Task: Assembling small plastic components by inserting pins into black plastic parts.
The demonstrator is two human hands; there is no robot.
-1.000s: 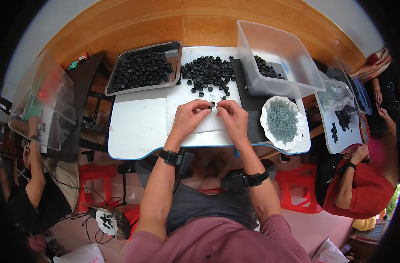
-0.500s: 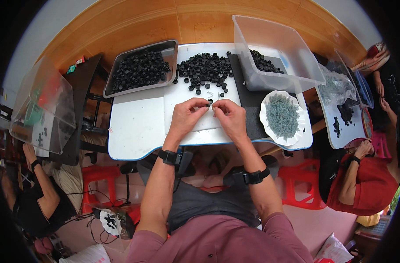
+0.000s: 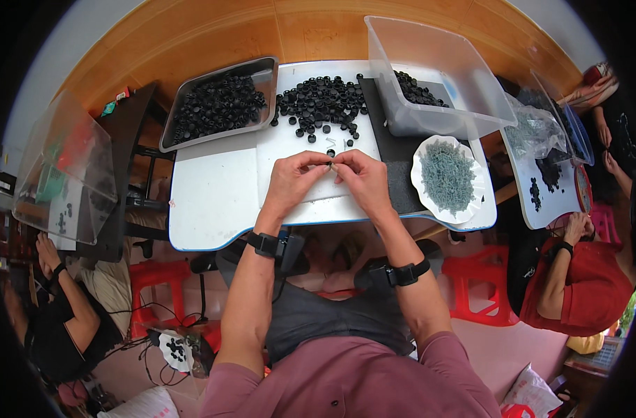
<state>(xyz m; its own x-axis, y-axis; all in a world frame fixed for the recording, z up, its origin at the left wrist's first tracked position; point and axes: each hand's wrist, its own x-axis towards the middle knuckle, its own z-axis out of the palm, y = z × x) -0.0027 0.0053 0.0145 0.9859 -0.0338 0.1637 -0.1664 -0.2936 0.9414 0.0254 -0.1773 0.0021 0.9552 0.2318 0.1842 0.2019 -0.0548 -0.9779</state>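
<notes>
My left hand (image 3: 293, 182) and my right hand (image 3: 364, 180) meet fingertip to fingertip over the white table. Their thumbs and index fingers pinch a small black part (image 3: 330, 164), mostly covered by the fingers; its exact kind is too small to make out. Just beyond the fingertips lies a loose round black cap (image 3: 330, 152). Farther back spreads a pile of such black caps (image 3: 323, 101). To the right of my right hand, a white scalloped plate (image 3: 417, 182) holds a heap of small grey-green pieces (image 3: 447, 177).
A metal tray (image 3: 170, 139) full of black caps stands at the back left. At the back right is a clear plastic bin (image 3: 443, 76) with more caps, partly on a black mat (image 3: 396, 171). Co-workers sit at both sides; red stools (image 3: 479, 289) flank my legs.
My hands stay pinched together, with the fingers shifted slightly closer around the small part. The whole view has moved slightly; the piles and containers look the same.
</notes>
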